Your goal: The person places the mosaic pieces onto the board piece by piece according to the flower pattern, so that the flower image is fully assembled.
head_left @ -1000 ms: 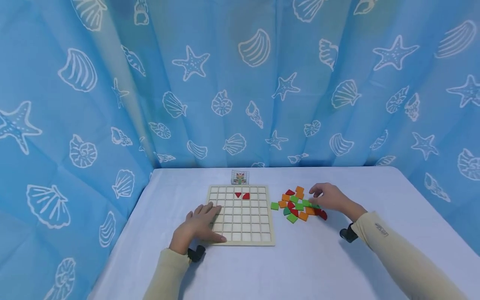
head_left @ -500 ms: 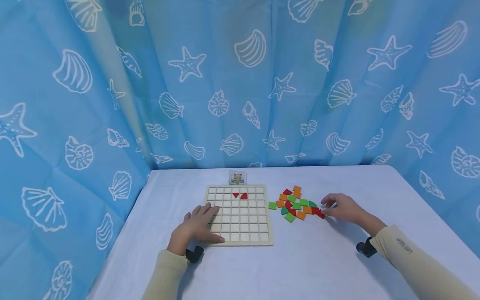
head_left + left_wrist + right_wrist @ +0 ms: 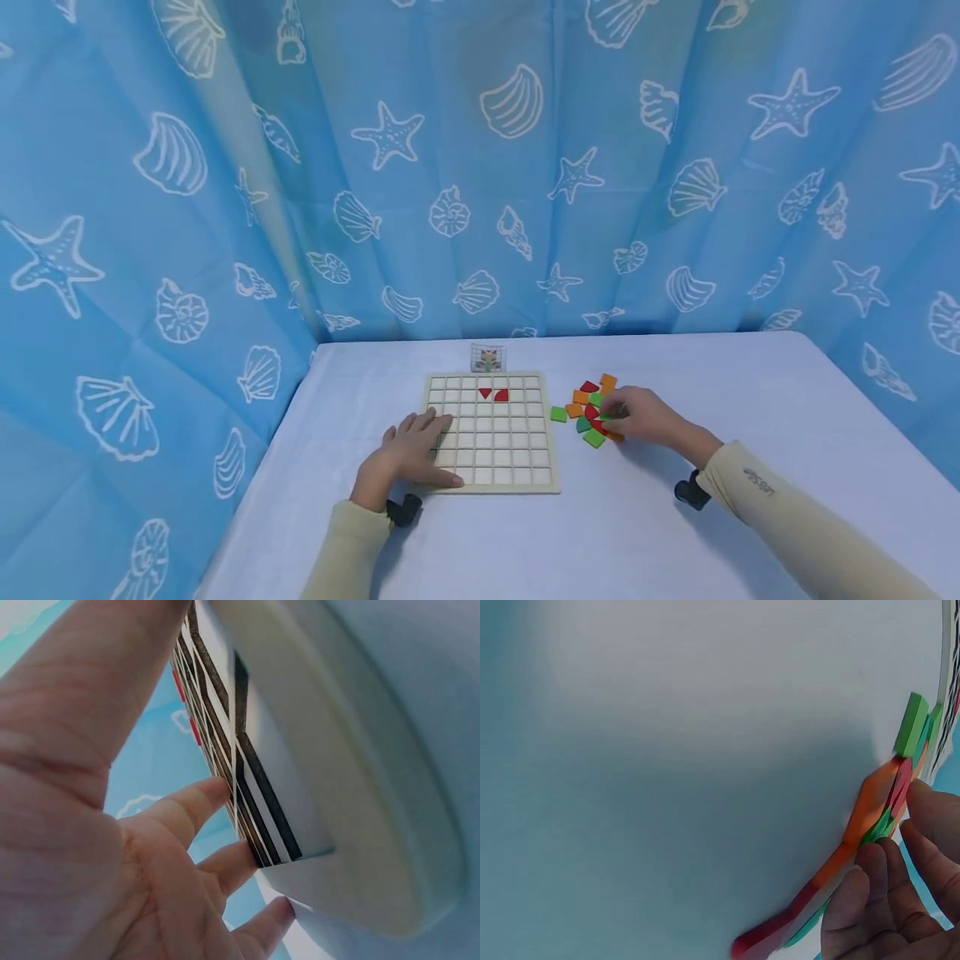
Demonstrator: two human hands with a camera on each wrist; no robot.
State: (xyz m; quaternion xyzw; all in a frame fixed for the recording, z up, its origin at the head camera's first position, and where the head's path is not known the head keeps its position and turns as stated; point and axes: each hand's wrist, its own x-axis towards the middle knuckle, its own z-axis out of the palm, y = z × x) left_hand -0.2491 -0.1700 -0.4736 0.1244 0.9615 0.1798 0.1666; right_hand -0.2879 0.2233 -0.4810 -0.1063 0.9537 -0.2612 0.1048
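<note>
My left hand [image 3: 408,454] lies spread over the left part of a pale gridded board [image 3: 553,458], its thumb at the front rim. In the left wrist view its fingertips rest along the edge of the board [image 3: 405,885]. A red triangle [image 3: 485,393] and a red quarter-circle tile [image 3: 502,395] sit in cells near the back. Right of the board, my right hand [image 3: 648,417] hangs over loose tiles, fingers loosely bent. In the right wrist view its fingertips reach an orange tile [image 3: 871,796] and a green tile [image 3: 913,724]; no lifted tile shows.
A small pattern card [image 3: 488,359] stands behind the board. Several red, orange and green tiles lie in the pile, among them a light green tile [image 3: 558,414] close to the board's right edge. White cloth [image 3: 525,550] covers the table, and a blue shell-print curtain [image 3: 555,208] surrounds it.
My right hand moved right to the pile's red tiles at its outer end, then back left over the middle of the pile. The left hand stays on the board; the head view shifted slightly.
</note>
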